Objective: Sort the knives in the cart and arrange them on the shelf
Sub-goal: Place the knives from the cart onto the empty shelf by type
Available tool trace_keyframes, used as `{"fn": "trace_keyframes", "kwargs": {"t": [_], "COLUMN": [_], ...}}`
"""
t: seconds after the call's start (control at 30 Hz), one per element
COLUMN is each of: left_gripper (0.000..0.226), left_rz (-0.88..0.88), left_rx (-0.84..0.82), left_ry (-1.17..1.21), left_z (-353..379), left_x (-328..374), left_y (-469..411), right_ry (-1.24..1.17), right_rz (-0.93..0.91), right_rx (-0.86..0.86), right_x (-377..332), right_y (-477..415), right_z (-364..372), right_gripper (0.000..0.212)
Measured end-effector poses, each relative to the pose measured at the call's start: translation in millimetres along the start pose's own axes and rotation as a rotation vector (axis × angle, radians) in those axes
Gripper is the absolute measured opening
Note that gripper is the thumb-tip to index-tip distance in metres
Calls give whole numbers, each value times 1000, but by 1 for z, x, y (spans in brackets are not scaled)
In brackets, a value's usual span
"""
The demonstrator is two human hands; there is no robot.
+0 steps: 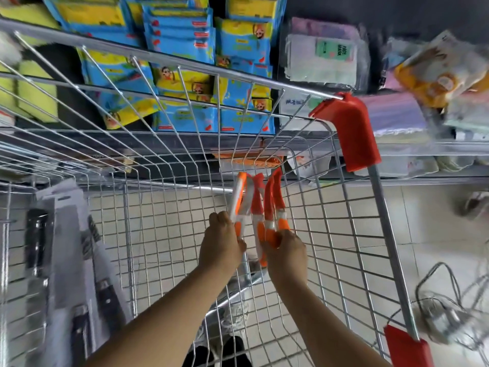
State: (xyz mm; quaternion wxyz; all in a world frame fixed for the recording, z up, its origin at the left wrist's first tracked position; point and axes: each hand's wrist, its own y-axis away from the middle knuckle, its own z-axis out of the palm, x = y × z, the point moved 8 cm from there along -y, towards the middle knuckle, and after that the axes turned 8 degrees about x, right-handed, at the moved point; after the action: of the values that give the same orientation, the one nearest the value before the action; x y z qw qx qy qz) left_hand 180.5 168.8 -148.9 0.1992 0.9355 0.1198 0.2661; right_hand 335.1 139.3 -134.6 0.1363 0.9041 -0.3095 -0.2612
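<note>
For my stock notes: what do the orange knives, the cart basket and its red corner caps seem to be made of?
The orange knives look plastic on handles and sheaths: smooth, glossy, even colour; blades are hidden. The cart basket is likely metal wire: silver shine, thin grid. The red corner caps seem moulded plastic, matte.

Pale tiled floor (436, 234) lies below metal shelves (423, 149) stocked with blue-and-yellow packets (182, 41) and face-mask packs (325, 59).

One left hand (222, 245) and one right hand (287, 252), two in all; four orange knives (257, 206) between them, as best the blur allows; one wire cart (185, 66) with two red corner caps (349, 128); packaged dark-handled knives (37, 239) too blurred to count.
</note>
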Motion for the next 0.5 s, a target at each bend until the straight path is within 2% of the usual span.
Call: {"fn": "trace_keyframes", "kwargs": {"t": [0.17,0.3,0.43,0.5], "left_gripper": [42,58,43,40], "left_rz": [-111,-242,-313,-306], "left_rx": [30,22,-32,-102], "left_ry": [135,278,379,373], "left_z": [-12,-7,-3,0], "left_x": [-17,-37,-51,-54], "left_y": [1,5,10,12], "right_ry": [93,159,190,203], "right_rz": [-26,-32,-5,-9], "right_rx": [6,-26,-68,-47], "right_x": [-2,-7,-9,-11], "right_y": [2,9,12,14], "right_z": [1,10,20,22], "right_gripper": [25,19,29,26]}}
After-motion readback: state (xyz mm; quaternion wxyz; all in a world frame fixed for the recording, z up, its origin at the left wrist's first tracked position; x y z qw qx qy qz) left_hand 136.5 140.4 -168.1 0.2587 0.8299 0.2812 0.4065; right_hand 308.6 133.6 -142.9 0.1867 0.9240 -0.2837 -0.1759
